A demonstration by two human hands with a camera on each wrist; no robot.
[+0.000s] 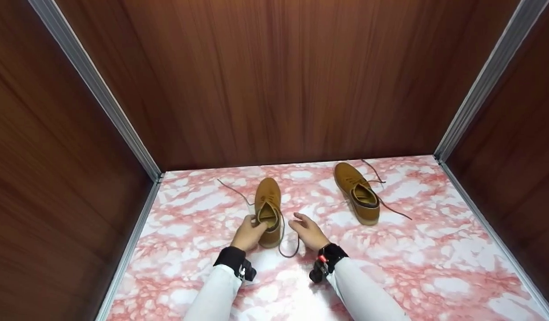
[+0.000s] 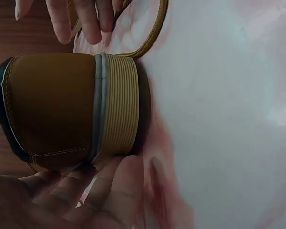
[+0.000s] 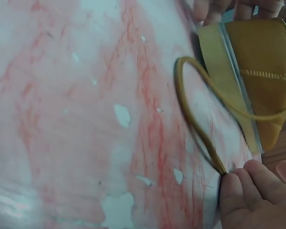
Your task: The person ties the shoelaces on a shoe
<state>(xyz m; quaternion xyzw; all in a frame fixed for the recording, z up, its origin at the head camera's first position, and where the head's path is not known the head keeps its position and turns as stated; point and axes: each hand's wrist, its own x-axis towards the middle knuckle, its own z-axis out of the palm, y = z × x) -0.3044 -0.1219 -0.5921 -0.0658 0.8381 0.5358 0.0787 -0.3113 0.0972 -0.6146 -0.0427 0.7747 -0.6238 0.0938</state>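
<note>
A brown lace-up shoe stands upright on the marbled surface, toe toward the back wall. My left hand grips its heel end from the left, thumb over the collar and fingers along the outer side; the shoe's heel fills the left wrist view. To the right of this shoe is my right hand, its fingers loosely bent, thumb and index finger apart. One brown lace loops from the shoe across the surface and reaches my right fingertips, where the rest of it is hidden.
A matching shoe stands farther right and back, angled, with its laces spread loosely. The first shoe's other lace trails to the left. Brown wood-grain panels with metal edge strips enclose the back and sides.
</note>
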